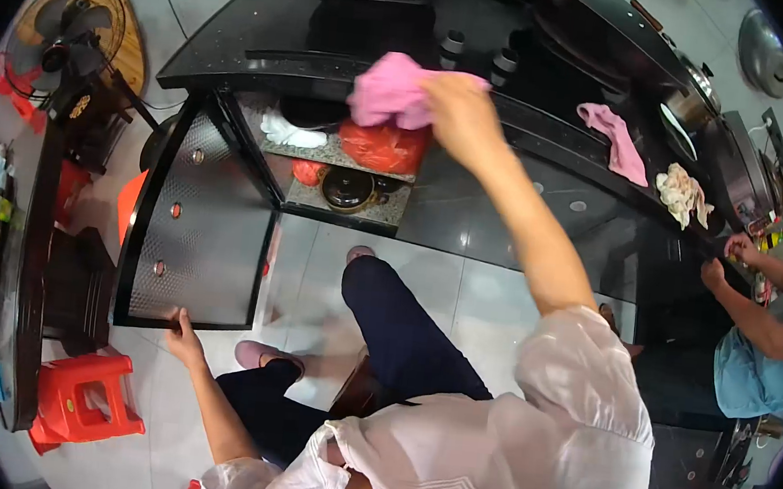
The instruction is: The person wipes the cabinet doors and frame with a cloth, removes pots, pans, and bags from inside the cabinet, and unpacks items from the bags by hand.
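Observation:
My right hand [461, 110] is closed round a pink cloth [392, 91] at the front edge of the black counter [281, 22], above the open cupboard. My left hand [184, 341] grips the outer edge of the cupboard door [199, 235], which has a textured panel and a dark frame and stands swung open. Inside the cupboard, a red plastic bag [382, 147] and a white bundle [292, 131] lie on the upper shelf. A dark lidded pot [347, 188] sits on the lower shelf beside a smaller red bag [306, 172].
Another pink cloth [614, 142] and a crumpled pale cloth [684, 194] lie along the counter edge to the right. Another person's hands [727, 261] are at far right. On the left stand a fan [72, 35] and a red stool [86, 399].

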Demonstrator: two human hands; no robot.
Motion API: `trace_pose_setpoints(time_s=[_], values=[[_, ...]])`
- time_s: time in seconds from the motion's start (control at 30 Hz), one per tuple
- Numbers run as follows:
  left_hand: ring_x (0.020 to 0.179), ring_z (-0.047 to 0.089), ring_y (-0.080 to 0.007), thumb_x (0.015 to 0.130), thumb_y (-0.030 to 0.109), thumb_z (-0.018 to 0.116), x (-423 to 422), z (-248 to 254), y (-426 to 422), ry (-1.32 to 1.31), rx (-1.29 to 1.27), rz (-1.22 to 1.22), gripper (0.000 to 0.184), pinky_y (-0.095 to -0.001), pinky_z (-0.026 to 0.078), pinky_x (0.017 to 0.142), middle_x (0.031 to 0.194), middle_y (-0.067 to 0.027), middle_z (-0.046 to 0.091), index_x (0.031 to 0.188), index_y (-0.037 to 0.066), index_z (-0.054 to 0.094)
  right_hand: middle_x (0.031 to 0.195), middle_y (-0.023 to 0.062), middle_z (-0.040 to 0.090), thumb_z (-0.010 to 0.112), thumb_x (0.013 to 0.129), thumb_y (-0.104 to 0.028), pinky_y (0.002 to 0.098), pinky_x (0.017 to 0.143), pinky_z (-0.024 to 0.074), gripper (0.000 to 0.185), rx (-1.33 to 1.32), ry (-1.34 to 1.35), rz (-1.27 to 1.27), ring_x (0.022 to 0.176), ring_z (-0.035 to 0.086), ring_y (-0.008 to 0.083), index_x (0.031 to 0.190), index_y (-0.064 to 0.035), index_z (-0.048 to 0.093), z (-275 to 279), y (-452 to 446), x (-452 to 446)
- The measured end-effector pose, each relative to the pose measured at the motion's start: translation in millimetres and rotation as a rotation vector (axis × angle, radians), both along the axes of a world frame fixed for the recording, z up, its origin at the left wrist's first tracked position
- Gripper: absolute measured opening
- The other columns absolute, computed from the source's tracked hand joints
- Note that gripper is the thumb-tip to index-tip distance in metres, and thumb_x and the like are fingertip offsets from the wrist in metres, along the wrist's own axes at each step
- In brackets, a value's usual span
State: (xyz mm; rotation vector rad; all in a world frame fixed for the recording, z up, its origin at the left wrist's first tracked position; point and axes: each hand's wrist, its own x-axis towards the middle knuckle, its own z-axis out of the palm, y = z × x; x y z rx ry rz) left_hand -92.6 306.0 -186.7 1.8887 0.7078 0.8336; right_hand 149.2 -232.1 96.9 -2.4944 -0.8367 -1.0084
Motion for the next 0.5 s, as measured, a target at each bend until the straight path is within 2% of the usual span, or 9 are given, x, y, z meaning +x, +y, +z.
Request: trace_pose_setpoints(time_s=[0.07, 0.13, 0.17, 0.2, 0.27, 0.33, 0.4, 0.43, 0.5], values=[[0.085, 0.063, -0.0187, 0.090, 0.029, 0.070, -16.6, -9.0, 10.6, 0.137, -0.039, -0.072, 0.042, -0.0313, 0.049, 0.080, 0.097, -0.0106, 0.068, 0.114, -0.004, 0.061, 0.105, 0.0187, 0.067, 0.059, 0.072, 0.003, 0.0445, 0.092, 0.0475, 0.032, 0.003, -0.061, -0.137, 0.103, 0.061, 0.0363, 0.103, -0.0014, 0.067, 5.8, -57.2, -44.3], [0.091, 0.061, -0.0186, 0.088, 0.036, 0.071, -29.6, -48.7, 36.7, 0.191, -0.132, 0.046, 0.052, -0.0311, 0.048, 0.081, 0.102, -0.0097, 0.066, 0.121, -0.002, 0.055, 0.105, 0.0178, 0.067, 0.057, 0.070, 0.005, 0.0435, 0.093, 0.0477, 0.037, -0.028, -0.007, -0.271, 0.104, 0.061, 0.0364, 0.105, -0.0027, 0.067, 10.3, -114.1, -79.5], [0.096, 0.058, -0.0175, 0.087, 0.041, 0.071, -38.4, -61.5, 53.0, 0.216, -0.333, 0.028, 0.061, -0.0305, 0.048, 0.080, 0.105, -0.0101, 0.063, 0.126, -0.002, 0.051, 0.105, 0.0172, 0.067, 0.056, 0.071, 0.005, 0.0432, 0.093, 0.0478, 0.038, 0.016, 0.086, -0.329, 0.104, 0.061, 0.0362, 0.105, -0.0039, 0.068, 12.4, -145.0, -93.4], [0.098, 0.057, -0.0166, 0.088, 0.043, 0.068, -49.3, -23.9, 33.7, 0.337, -0.427, 0.043, 0.060, -0.0320, 0.048, 0.078, 0.107, -0.0088, 0.062, 0.127, 0.002, 0.051, 0.104, 0.0166, 0.067, 0.055, 0.071, 0.005, 0.0429, 0.093, 0.0478, 0.039, 0.059, 0.178, -0.385, 0.103, 0.061, 0.0361, 0.106, -0.0051, 0.068, 14.5, -170.9, -104.2], [0.095, 0.059, -0.0171, 0.088, 0.044, 0.066, -67.7, 0.2, 16.2, 0.319, -0.449, 0.089, 0.055, -0.0326, 0.048, 0.075, 0.106, -0.0060, 0.063, 0.127, 0.007, 0.052, 0.103, 0.0144, 0.067, 0.054, 0.073, 0.005, 0.0429, 0.091, 0.0476, 0.037, 0.190, 0.193, -0.498, 0.101, 0.061, 0.0341, 0.104, -0.0089, 0.069, 19.0, -198.1, -120.4], [0.095, 0.062, -0.0191, 0.089, 0.044, 0.064, -86.2, 8.7, 15.6, 0.348, -0.499, 0.012, 0.049, -0.0353, 0.048, 0.077, 0.107, -0.0045, 0.063, 0.125, 0.012, 0.055, 0.101, 0.0131, 0.067, 0.055, 0.073, 0.005, 0.0423, 0.089, 0.0475, 0.036, 0.135, 0.017, -0.518, 0.099, 0.061, 0.0324, 0.102, -0.0102, 0.070, 6.5, -196.1, -113.4], [0.092, 0.063, -0.0193, 0.089, 0.046, 0.064, -98.3, 21.7, 5.9, 0.364, -0.483, -0.078, 0.039, -0.0359, 0.048, 0.075, 0.108, -0.0044, 0.065, 0.113, 0.016, 0.058, 0.099, 0.0111, 0.065, 0.056, 0.074, 0.004, 0.0408, 0.086, 0.0470, 0.033, 0.142, -0.120, -0.519, 0.095, 0.060, 0.0299, 0.100, -0.0124, 0.071, -11.6, -174.4, -100.2], [0.090, 0.063, -0.0176, 0.089, 0.046, 0.064, -100.0, 33.6, -6.3, 0.374, -0.481, -0.090, 0.035, -0.0347, 0.048, 0.074, 0.105, -0.0032, 0.066, 0.106, 0.016, 0.059, 0.098, 0.0110, 0.065, 0.056, 0.074, 0.004, 0.0406, 0.086, 0.0471, 0.032, 0.168, -0.166, -0.441, 0.095, 0.060, 0.0298, 0.099, -0.0122, 0.071, -16.0, -150.5, -98.4], [0.091, 0.063, -0.0168, 0.089, 0.046, 0.064, -101.0, 41.8, -23.4, 0.375, -0.468, -0.129, 0.037, -0.0337, 0.048, 0.075, 0.106, -0.0032, 0.065, 0.110, 0.015, 0.059, 0.095, 0.0112, 0.065, 0.057, 0.074, 0.004, 0.0402, 0.085, 0.0479, 0.032, 0.195, -0.142, -0.274, 0.093, 0.060, 0.0300, 0.099, -0.0114, 0.071, -29.1, -112.0, -92.2]])
